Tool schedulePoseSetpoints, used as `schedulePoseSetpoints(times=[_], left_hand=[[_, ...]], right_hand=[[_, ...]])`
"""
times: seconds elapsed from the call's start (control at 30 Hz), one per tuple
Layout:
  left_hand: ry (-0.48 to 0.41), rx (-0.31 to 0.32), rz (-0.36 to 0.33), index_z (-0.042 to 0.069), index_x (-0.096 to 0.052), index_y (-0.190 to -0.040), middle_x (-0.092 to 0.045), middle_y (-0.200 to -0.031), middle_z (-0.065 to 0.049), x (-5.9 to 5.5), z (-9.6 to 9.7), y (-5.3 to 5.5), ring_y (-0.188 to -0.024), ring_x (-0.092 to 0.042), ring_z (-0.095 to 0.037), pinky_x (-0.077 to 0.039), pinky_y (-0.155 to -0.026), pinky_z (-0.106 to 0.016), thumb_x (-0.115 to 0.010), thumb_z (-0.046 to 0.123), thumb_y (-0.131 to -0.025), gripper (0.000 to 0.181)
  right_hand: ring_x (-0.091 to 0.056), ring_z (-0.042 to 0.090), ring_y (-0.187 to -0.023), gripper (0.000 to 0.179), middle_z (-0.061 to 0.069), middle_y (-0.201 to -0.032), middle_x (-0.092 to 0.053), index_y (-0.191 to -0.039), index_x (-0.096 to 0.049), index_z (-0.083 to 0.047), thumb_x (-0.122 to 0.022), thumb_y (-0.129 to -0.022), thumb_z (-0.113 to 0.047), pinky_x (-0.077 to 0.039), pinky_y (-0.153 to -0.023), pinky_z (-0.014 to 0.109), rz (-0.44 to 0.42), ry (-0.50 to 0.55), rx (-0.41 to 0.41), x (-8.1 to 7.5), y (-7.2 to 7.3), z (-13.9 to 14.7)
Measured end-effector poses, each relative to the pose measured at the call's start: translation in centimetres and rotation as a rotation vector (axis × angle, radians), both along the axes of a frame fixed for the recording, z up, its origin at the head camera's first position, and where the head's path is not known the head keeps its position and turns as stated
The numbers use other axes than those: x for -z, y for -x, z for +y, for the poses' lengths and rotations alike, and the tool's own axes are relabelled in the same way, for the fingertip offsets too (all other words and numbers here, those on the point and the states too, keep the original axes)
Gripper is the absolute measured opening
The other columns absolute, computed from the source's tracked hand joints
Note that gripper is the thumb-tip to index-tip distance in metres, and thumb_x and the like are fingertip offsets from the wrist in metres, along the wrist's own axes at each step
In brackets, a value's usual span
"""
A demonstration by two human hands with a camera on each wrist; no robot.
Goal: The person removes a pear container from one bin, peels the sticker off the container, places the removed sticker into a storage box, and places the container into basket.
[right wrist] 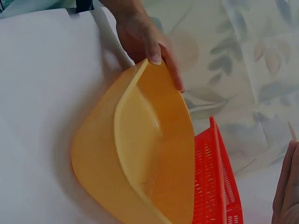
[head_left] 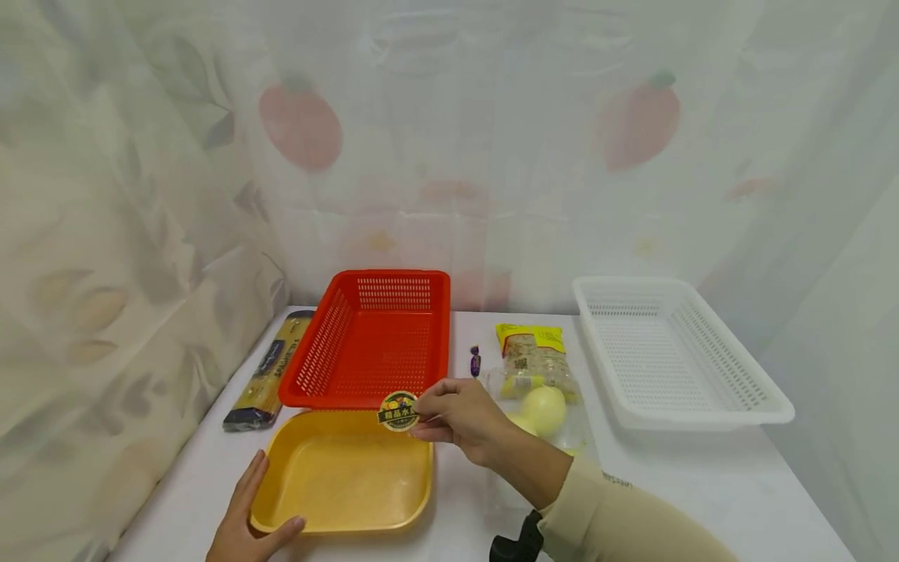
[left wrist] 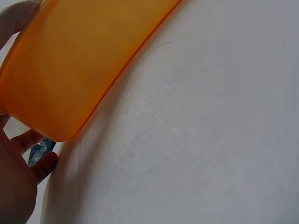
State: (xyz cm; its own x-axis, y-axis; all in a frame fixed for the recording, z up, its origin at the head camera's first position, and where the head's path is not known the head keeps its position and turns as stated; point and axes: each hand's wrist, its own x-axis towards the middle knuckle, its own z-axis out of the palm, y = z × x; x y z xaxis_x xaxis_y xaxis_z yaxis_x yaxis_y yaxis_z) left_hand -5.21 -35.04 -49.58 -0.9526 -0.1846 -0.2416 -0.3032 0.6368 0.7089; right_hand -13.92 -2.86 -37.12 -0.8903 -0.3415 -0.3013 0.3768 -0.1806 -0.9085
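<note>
My left hand (head_left: 246, 511) holds the near left corner of a yellow plastic basin (head_left: 340, 521), its thumb at the near rim. The left wrist view shows curled fingertips (left wrist: 46, 163) beside the basin's outer corner (left wrist: 70, 79). Above the basin's far right corner, my right hand (head_left: 456, 414) pinches a round fruit label (head_left: 398, 412) with dark and yellow print between thumb and fingers. Just the edge of that hand (right wrist: 287, 186) shows in the right wrist view. The basin's inside bears no objects.
Behind the basin stands a red basket (head_left: 372, 343), with a spaghetti pack (head_left: 270, 371) to its left. Right of it lie a purple-wrapped candy (head_left: 475, 361), a yellow-topped food bag (head_left: 537, 355) and a pale yellow round object (head_left: 544, 411). A white basket (head_left: 660, 351) stands far right.
</note>
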Motion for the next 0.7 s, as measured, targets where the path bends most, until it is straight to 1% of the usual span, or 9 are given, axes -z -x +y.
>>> schedulePoseSetpoints(times=[0.2,0.37,0.53,0.6,0.7], left_hand=[[0.009,-0.003,-0.002,0.014,0.006,-0.155,0.011,-0.16,-0.01,0.1,0.0,0.0,-0.142,-0.002,-0.042,-0.014,-0.107,-0.062,-0.079,0.056,-0.071,0.127],[0.022,-0.01,-0.012,0.015,0.007,-0.154,0.013,-0.159,-0.01,0.1,0.0,0.1,-0.141,-0.003,-0.043,-0.015,-0.106,-0.061,-0.078,0.059,-0.07,0.128],[0.026,-0.007,-0.01,0.013,0.007,-0.154,0.012,-0.159,-0.012,0.1,0.0,0.1,-0.141,-0.004,-0.044,-0.016,-0.106,-0.061,-0.078,0.06,-0.07,0.129],[0.026,-0.01,-0.011,0.012,0.006,-0.154,0.012,-0.159,-0.013,0.1,0.1,0.2,-0.141,-0.004,-0.044,-0.016,-0.106,-0.061,-0.078,0.061,-0.069,0.129],[0.029,-0.012,-0.015,0.011,0.006,-0.154,0.012,-0.159,-0.013,0.2,0.1,0.2,-0.14,-0.005,-0.045,-0.016,-0.106,-0.06,-0.078,0.061,-0.069,0.129]], right_hand=[[-0.068,0.022,-0.065,0.007,0.021,-0.088,-0.065,-0.091,-0.065,0.004,-0.068,-0.085,0.002,-0.057,-0.066,0.032,-0.029,0.009,0.011,1.0,-0.1,-1.4],[-0.066,0.021,-0.063,0.008,0.021,-0.089,-0.065,-0.093,-0.064,0.006,-0.067,-0.086,0.004,-0.057,-0.065,0.032,-0.048,0.017,0.027,1.9,-0.1,-2.5],[-0.066,0.02,-0.06,0.005,0.019,-0.085,-0.066,-0.088,-0.065,0.002,-0.068,-0.085,0.004,-0.057,-0.063,0.032,-0.048,0.013,0.031,2.7,-0.2,-3.3],[-0.066,0.02,-0.06,0.006,0.018,-0.084,-0.066,-0.085,-0.065,0.0,-0.068,-0.084,0.004,-0.057,-0.063,0.032,-0.05,0.012,0.029,2.9,-0.3,-3.6],[-0.067,0.02,-0.061,0.005,0.017,-0.084,-0.066,-0.085,-0.064,0.0,-0.068,-0.084,0.003,-0.057,-0.062,0.031,-0.049,0.004,0.033,3.5,-0.4,-4.1]])
